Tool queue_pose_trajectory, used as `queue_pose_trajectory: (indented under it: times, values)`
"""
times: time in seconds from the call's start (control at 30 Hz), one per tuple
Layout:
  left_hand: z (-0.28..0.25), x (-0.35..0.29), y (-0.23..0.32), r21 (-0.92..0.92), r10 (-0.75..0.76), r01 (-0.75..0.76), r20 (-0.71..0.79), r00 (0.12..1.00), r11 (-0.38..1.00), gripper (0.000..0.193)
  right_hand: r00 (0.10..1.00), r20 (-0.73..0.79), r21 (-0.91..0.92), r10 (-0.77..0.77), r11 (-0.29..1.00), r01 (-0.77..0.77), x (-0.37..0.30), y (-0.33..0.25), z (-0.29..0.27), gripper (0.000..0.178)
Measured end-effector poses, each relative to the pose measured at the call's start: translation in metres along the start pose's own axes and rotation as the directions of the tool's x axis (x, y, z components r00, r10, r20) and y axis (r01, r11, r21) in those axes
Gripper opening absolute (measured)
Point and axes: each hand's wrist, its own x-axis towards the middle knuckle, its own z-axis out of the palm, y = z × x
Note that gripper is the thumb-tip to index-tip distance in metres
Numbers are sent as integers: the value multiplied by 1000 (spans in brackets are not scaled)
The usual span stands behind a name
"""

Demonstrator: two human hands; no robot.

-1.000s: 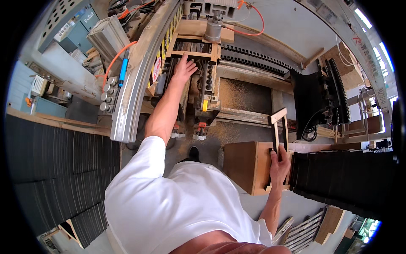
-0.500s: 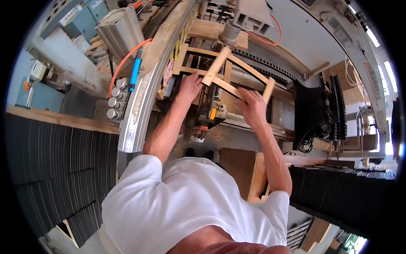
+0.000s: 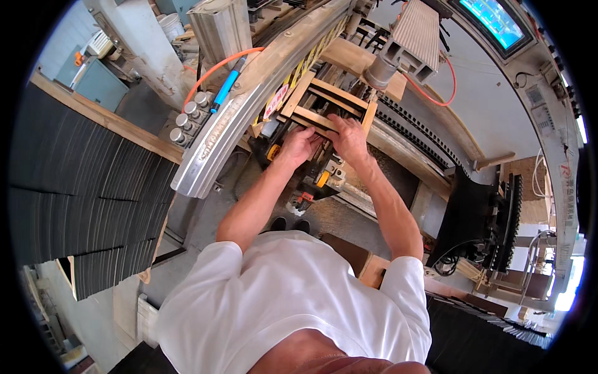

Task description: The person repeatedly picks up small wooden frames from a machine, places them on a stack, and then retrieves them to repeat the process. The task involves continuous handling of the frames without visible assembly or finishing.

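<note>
A pale wooden frame (image 3: 298,95) with dark edges lies in the machine bed ahead of me, its long bars running across. My right hand (image 3: 350,141) is closed over its near bar, fingertips on top of the wood. Just left of it, my left hand (image 3: 299,146) has its fingers curled against the lower edge of the same bar; part of its grip is hidden. The two hands nearly meet. Over the frame's far right corner stands a round metal cylinder (image 3: 379,72) under a ribbed metal block (image 3: 413,36).
A metal rail (image 3: 205,156) runs along the left, with a blue pen-shaped tool (image 3: 225,90), silver knobs (image 3: 185,119) and an orange hose (image 3: 212,73). Dark stacked panels (image 3: 87,187) stand farther left. A black guard (image 3: 464,215) is at right, a lit screen (image 3: 492,23) at upper right.
The tilted wooden frame under my hands has come down into the machine bed. My right hand has moved left, close to my left hand. The view has turned, bringing the screen in.
</note>
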Motion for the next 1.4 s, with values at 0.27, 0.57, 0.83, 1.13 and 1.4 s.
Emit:
queue_pose_trajectory:
  times: [0.27,0.57,0.83,1.13,1.4]
  values:
    - [-7,-105,-3,13,15,-14,-98,995,1000,40,976,31,-81,214,974,-211,52,63,1,37]
    - [-48,-241,9,58,-1,10,-159,987,998,39,938,111,64,329,939,-337,67,72,19,41]
    - [-78,-286,44,117,-143,168,-200,969,979,37,976,73,-112,205,974,-196,76,67,32,37]
    - [-132,-309,74,177,-144,200,-288,947,964,33,996,58,-503,61,864,-24,71,63,29,43]
    - [-144,-312,49,158,-13,79,-379,925,984,33,999,-19,-536,27,843,-32,70,60,28,44]
